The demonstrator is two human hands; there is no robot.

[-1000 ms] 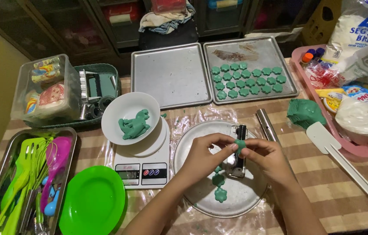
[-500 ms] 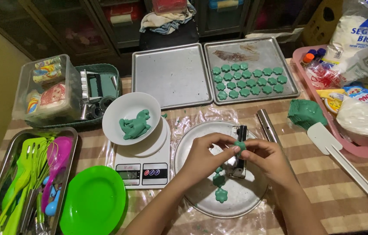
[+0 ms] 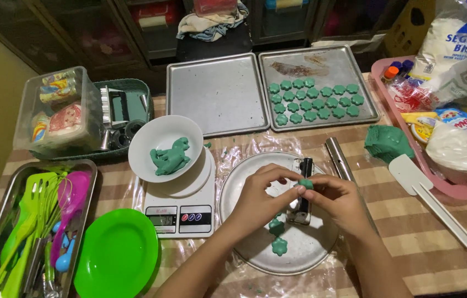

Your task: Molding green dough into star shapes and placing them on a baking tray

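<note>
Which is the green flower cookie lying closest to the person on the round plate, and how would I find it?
Start at the round metal plate in the middle of the table, just right of the white kitchen scale. Below the left hand, two green dough pieces lie on it. Yours is the flower-shaped piece nearest the plate's front rim, flat with scalloped petals, while the other piece sits just above it, partly tucked under the hand.

Scale [image 3: 181, 207] and white bowl [image 3: 162, 146] crowd left, steel tube [image 3: 339, 159] right, bare plate rim [image 3: 255, 255] below.
</note>
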